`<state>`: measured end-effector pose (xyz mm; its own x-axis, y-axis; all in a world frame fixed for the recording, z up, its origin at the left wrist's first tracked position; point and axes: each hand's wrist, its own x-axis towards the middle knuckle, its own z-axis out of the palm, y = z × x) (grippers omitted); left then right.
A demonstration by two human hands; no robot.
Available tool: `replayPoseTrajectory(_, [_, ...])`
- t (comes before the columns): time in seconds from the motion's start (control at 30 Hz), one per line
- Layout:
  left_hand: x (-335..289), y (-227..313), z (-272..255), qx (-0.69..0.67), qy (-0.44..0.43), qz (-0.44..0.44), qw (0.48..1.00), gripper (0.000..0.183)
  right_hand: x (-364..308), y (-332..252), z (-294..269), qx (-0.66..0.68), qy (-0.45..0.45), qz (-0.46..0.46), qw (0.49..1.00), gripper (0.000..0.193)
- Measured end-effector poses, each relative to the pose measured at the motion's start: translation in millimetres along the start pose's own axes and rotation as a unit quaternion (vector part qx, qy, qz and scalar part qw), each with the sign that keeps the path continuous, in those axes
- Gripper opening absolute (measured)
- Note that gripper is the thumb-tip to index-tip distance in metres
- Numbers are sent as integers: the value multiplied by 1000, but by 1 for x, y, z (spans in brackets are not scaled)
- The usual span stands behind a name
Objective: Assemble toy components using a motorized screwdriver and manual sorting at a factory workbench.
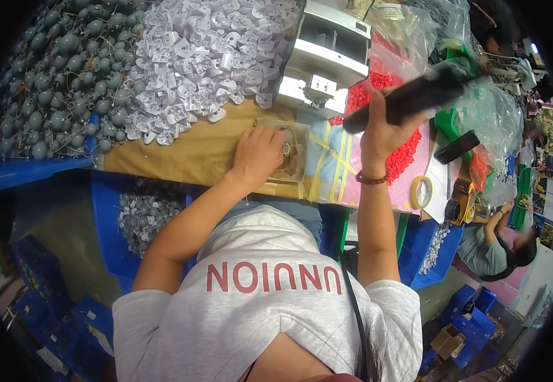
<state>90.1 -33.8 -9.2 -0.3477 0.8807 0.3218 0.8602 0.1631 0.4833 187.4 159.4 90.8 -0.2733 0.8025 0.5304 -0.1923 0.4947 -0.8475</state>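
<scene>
My left hand (pixel 259 155) rests on a shallow, transparent-looking tray (pixel 300 167) on the brown-covered bench. Its fingers curl together at a small grey-and-white piece inside, mostly hidden by the fingertips. Held up on the other side, my right hand (pixel 388 130) grips a long black tool (pixel 416 99), blurred by motion, so its exact kind does not show. Below that hand lie small red parts (pixel 405 159) on a pink sheet. Just beyond the tray stands a white machine (pixel 324 60).
White plastic parts (pixel 206 57) are heaped at the back, with grey round parts on wires (pixel 60 83) at far left. A tape roll (pixel 421 192) and a black box-shaped object (pixel 456 147) lie at right. Another person (pixel 493 245) sits farther right.
</scene>
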Motion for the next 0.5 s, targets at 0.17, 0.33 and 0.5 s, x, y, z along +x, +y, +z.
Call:
replayPoseTrajectory(0.17, [2, 2, -3, -26, 8, -7, 1000, 37, 23, -25, 29, 180, -75, 33, 980, 45])
replayPoseTrajectory(0.33, [4, 3, -6, -39, 1, -18, 999, 38, 38, -8, 52, 89, -118, 59, 987, 39])
replayPoseTrajectory(0.5, [4, 2, -6, -39, 1, -19, 999, 37, 37, 9, 64, 93, -151, 150, 973, 43])
